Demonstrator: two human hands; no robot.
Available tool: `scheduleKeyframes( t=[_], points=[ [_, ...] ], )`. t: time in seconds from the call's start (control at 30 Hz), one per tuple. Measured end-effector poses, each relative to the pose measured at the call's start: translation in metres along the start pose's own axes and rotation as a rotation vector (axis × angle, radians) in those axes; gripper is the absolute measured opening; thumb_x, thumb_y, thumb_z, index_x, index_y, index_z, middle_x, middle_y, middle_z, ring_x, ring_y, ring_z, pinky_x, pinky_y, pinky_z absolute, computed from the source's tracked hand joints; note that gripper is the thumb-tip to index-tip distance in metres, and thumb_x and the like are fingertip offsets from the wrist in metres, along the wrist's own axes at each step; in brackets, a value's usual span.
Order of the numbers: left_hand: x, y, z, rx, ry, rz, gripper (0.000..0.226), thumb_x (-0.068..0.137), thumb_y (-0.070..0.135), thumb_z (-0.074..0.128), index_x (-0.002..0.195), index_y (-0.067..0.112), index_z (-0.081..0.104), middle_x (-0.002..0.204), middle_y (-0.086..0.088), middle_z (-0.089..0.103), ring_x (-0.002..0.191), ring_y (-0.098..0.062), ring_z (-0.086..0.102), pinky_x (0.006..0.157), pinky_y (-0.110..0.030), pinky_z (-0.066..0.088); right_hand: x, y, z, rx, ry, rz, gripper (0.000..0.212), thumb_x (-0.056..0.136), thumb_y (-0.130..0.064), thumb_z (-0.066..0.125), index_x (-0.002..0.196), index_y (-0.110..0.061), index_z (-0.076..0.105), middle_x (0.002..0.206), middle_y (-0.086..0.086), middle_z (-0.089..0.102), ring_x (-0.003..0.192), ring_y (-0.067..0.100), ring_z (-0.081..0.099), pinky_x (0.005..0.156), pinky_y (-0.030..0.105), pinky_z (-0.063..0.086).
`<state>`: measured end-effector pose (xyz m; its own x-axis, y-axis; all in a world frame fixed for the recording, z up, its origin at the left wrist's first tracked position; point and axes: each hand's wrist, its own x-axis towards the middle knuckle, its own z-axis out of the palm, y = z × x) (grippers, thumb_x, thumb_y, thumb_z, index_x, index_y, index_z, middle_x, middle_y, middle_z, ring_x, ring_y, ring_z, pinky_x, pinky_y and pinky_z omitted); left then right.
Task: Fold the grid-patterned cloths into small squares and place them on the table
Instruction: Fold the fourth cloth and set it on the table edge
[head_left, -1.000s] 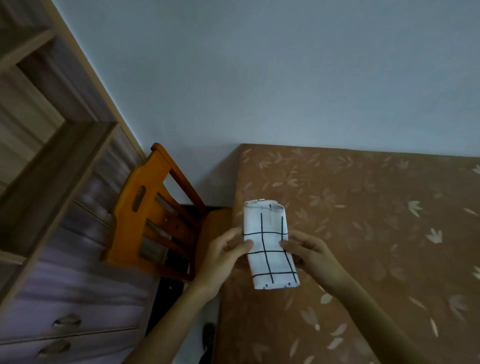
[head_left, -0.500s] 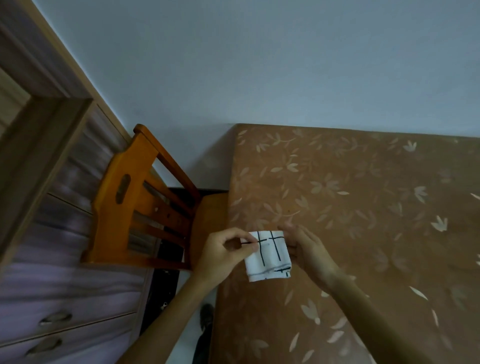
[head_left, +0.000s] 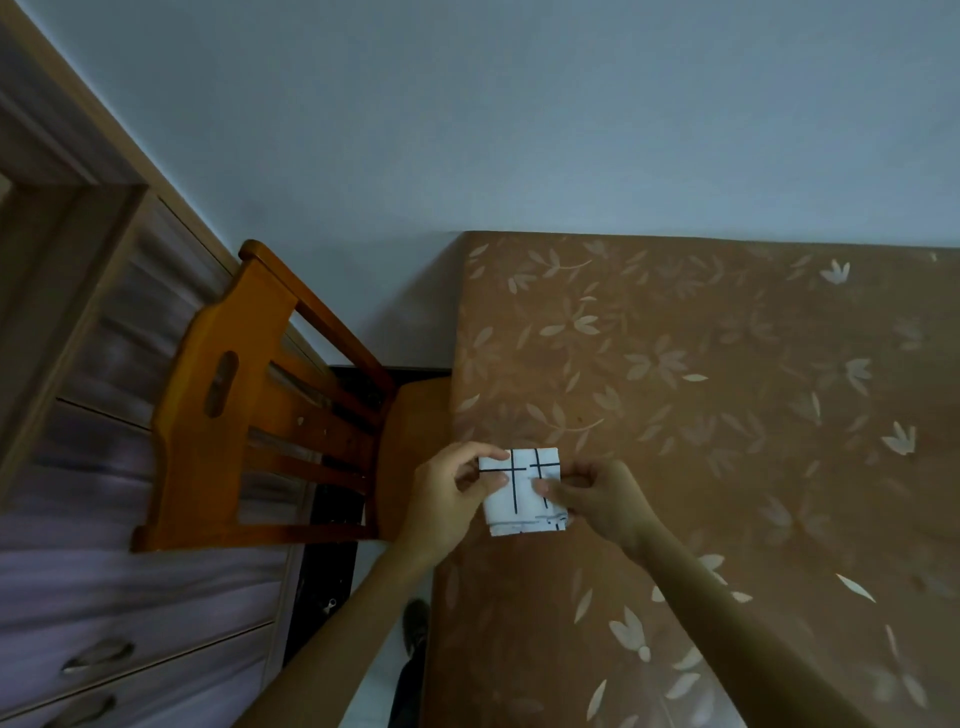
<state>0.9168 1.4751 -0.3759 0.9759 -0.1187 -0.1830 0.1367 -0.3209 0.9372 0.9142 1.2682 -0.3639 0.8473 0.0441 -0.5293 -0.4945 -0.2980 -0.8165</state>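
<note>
Both hands pinch the folded cloth (head_left: 522, 488) by the table (head_left: 727, 415) edge near the chair (head_left: 244, 415): L hand (head_left: 452, 499) on its L side, R hand (head_left: 597, 499) on its R.

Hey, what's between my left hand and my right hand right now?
The folded cloth. The left hand pinches its left edge and the right hand its right edge, near the table's left side. This shows in the head view.

You see a white cloth (head_left: 522, 488) gridded in black. The table (head_left: 727, 415) is brown with pale leaves; the chair (head_left: 244, 395) is orange.
</note>
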Motion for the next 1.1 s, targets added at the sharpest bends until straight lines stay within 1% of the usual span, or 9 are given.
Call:
scheduleKeyframes(
  t=[0.1,0.2,0.33,0.43,0.5,0.63,0.8,0.93,1.1],
  points=[
    [0.024,-0.016,0.009,0.025,0.014,-0.001,0.033,0.084,0.009,0.079,0.114,0.015,0.069,0.121,-0.002,0.064,0.105,-0.013,0.069,0.080,-0.021,0.060,0.028,0.009,0.004,0.028,0.108,-0.009,0.017,0.085,-0.017,0.078,0.100,-0.010,0.077,0.085,0.000,0.079,0.077,0.014,0.076,0.065,0.022,0.059],
    [0.055,-0.038,0.019,0.114,0.026,0.028,0.038,0.080,0.006,0.081,0.114,0.017,0.068,0.125,0.000,0.060,0.107,-0.015,0.067,0.083,-0.031,0.062,0.059,0.014,0.009,-0.046,0.190,-0.016,0.015,0.086,-0.023,0.078,0.099,-0.014,0.077,0.084,-0.004,0.078,0.074,0.008,0.074,0.063,0.019,0.057],
    [0.092,-0.059,0.035,0.293,0.052,0.080,0.036,0.079,-0.001,0.077,0.114,0.006,0.070,0.132,-0.011,0.056,0.120,-0.026,0.058,0.096,-0.046,0.055,0.102,0.025,0.014,-0.192,0.254,0.052,0.020,0.086,-0.029,0.076,0.102,-0.017,0.076,0.088,0.000,0.076,0.083,0.016,0.072,0.071,0.030,0.058],
    [0.106,-0.067,0.044,0.465,0.020,0.133,0.031,0.088,0.001,0.070,0.119,0.004,0.067,0.145,-0.014,0.048,0.129,-0.029,0.053,0.105,-0.043,0.050,0.119,0.025,0.021,-0.264,0.317,0.023,0.024,0.086,-0.025,0.074,0.106,-0.012,0.070,0.089,0.005,0.072,0.084,0.023,0.069,0.076,0.040,0.057],
    [0.109,-0.078,0.047,0.662,0.059,0.291,0.030,0.092,0.007,0.066,0.122,0.007,0.066,0.153,-0.017,0.042,0.140,-0.033,0.044,0.112,-0.041,0.044,0.119,0.024,0.028,-0.369,0.376,-0.082,0.036,0.087,-0.021,0.072,0.119,-0.010,0.062,0.105,0.005,0.067,0.096,0.024,0.064,0.080,0.036,0.055],
    [0.101,-0.097,0.057,0.986,-0.021,0.520,0.042,0.100,0.018,0.048,0.140,0.006,0.054,0.154,-0.015,0.045,0.149,-0.029,0.033,0.120,-0.048,0.028,0.122,0.040,0.040,-0.778,0.467,-0.391,0.058,0.094,-0.020,0.063,0.145,-0.004,0.042,0.152,0.018,0.043,0.139,0.034,0.043,0.109,0.045,0.040],
    [0.090,-0.103,0.043,1.076,-0.132,0.403,0.055,0.108,0.040,0.025,0.155,0.013,0.034,0.163,-0.009,0.030,0.153,-0.023,0.023,0.122,-0.048,0.025,0.115,0.070,0.038,-1.045,0.212,-0.442,0.063,0.105,-0.043,0.015,0.154,-0.007,0.033,0.162,0.009,0.031,0.150,0.022,0.027,0.120,0.045,0.026],
    [0.082,-0.108,0.015,1.099,-0.204,0.304,0.066,0.105,0.054,0.013,0.160,0.017,0.017,0.168,-0.005,0.014,0.156,-0.023,0.013,0.123,-0.051,0.020,0.112,0.080,0.022,-1.075,0.216,-0.346,0.071,0.103,-0.054,0.012,0.156,-0.009,0.026,0.164,0.006,0.022,0.152,0.021,0.023,0.121,0.046,0.015],
    [0.068,-0.096,-0.002,0.911,-0.137,0.253,0.057,0.106,0.045,0.028,0.153,0.013,0.036,0.163,-0.008,0.030,0.152,-0.023,0.025,0.122,-0.043,0.025,0.089,0.071,0.019,-0.866,0.253,-0.355,0.061,0.104,-0.046,0.029,0.157,-0.016,0.027,0.166,0.002,0.019,0.154,0.019,0.015,0.124,0.039,0.011]
  ],
)
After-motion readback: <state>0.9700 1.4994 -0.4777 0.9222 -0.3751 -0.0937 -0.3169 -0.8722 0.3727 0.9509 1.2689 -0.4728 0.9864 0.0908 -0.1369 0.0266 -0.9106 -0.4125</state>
